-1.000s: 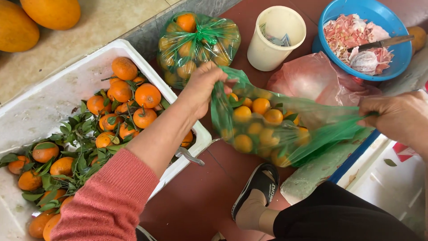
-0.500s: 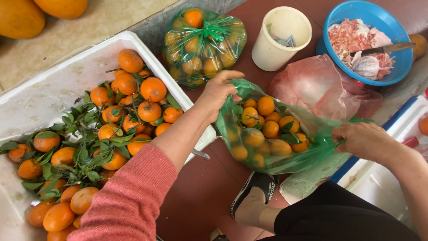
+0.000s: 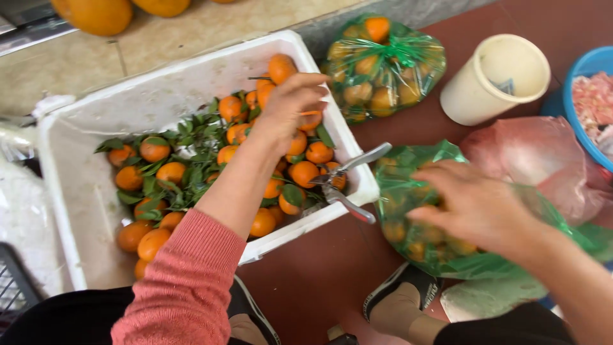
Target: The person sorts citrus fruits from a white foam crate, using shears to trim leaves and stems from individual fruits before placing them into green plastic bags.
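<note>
Left hand is closing on a tangerine in the crate, right hand is resting spread on the green bag, which could be tipping and spilling fruit.

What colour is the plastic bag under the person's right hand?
Green and see-through: the bag shows small oranges inside, under the right hand, seen from the head view.

- Looks like a fruit seller's spot on the ground, floor-level, with tiled paving beside a dark red floor.
- White foam crate heaped with leafy mandarins, stems still on.
- Tied green bag of fruit set aside, a second green bag open nearby (sorted by the bagful).
- Metal snips resting on the crate rim.
- Larger orange fruit at the top edge.
</note>
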